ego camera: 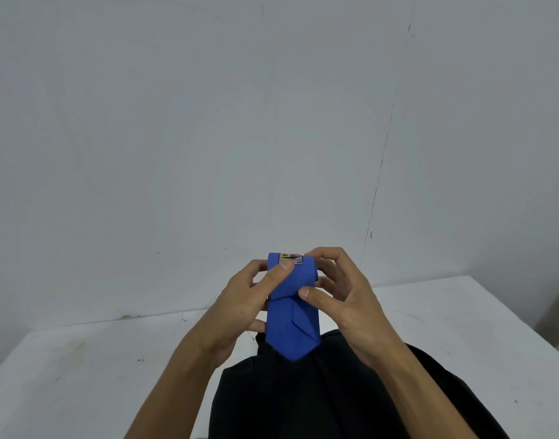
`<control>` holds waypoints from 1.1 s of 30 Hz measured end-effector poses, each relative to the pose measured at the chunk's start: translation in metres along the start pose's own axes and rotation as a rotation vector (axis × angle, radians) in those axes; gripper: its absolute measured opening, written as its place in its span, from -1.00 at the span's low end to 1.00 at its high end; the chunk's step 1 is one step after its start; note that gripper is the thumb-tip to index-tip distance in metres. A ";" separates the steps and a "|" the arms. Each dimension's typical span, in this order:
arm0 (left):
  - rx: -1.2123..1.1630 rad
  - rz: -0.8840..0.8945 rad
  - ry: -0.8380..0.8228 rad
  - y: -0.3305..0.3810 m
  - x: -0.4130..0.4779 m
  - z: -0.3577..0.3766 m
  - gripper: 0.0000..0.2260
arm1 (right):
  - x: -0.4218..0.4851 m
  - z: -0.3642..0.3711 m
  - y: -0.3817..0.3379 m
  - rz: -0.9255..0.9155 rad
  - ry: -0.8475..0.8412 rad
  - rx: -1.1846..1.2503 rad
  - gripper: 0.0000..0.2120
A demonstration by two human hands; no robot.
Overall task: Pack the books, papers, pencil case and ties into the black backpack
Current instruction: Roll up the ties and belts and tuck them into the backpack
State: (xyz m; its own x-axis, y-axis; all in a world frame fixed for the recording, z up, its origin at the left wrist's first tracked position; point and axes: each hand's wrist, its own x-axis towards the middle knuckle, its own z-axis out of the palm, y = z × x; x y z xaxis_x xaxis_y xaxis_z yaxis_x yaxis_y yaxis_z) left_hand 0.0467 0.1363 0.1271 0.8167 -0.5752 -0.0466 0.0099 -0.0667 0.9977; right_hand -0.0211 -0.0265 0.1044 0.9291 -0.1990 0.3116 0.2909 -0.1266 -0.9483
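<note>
A folded blue tie [291, 324] with a small label at its top is held up in the air in front of me. My left hand [243, 299] grips its left side with the thumb pressed on the label. My right hand [344, 296] pinches its right side, thumb on the front of the fold. The tie's pointed tip hangs down over the black backpack [319, 400], which lies on the white table [82, 359] just below my hands. No books, papers or pencil case are in view.
A plain grey-white wall [208, 122] rises right behind the table's far edge. Bare table surface shows to the left and to the right of the backpack. A dark shape [557, 318] sits at the far right edge.
</note>
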 end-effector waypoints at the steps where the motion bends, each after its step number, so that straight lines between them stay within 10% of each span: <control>1: -0.005 0.001 -0.002 0.000 0.000 0.001 -0.51 | 0.000 0.000 0.001 -0.005 -0.011 0.000 -0.64; 33: 0.141 0.317 -0.054 -0.032 -0.057 0.036 -0.61 | -0.083 0.008 -0.018 0.236 0.119 0.208 -0.60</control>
State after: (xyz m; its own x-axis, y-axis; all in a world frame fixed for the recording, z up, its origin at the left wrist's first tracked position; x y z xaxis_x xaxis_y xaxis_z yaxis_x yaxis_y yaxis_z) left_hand -0.0213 0.1421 0.0958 0.7348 -0.6273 0.2581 -0.3223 0.0119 0.9466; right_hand -0.1020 0.0006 0.0952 0.9468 -0.3127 0.0754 0.1228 0.1346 -0.9833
